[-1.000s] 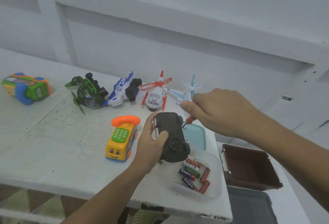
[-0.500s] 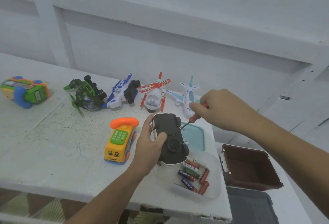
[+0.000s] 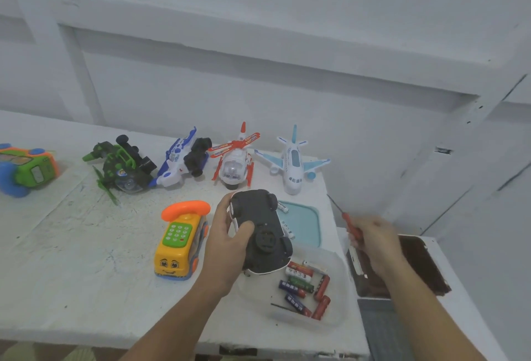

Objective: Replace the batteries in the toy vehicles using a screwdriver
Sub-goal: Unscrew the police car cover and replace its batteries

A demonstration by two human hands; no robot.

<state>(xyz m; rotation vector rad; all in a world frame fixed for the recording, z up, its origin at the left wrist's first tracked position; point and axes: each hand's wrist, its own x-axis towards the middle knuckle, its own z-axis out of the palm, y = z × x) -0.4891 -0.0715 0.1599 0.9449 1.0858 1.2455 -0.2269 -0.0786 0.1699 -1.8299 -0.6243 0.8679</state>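
Observation:
My left hand (image 3: 227,248) grips a toy car (image 3: 260,231) turned upside down, its black underside and wheels facing up, above the table's right part. Off to the right, my right hand (image 3: 376,241) holds a small red-handled screwdriver (image 3: 346,218), its thin shaft pointing up and left, clear of the car. A clear plastic tub (image 3: 339,283) below the car holds several red, blue and green batteries (image 3: 304,289). Behind the car lies a teal lid (image 3: 304,225) with loose white batteries (image 3: 283,207) on it.
Along the back of the white table (image 3: 71,260) stand a green toy (image 3: 126,165), a blue-white toy (image 3: 184,159), a red-white helicopter (image 3: 237,162) and a white plane (image 3: 293,162). A yellow phone bus (image 3: 179,241) sits left of my hand. A brown box (image 3: 416,268) is at right.
My right hand has pulled the screwdriver away from the car's underside, moving right and down. The left hand still holds the car in about the same place.

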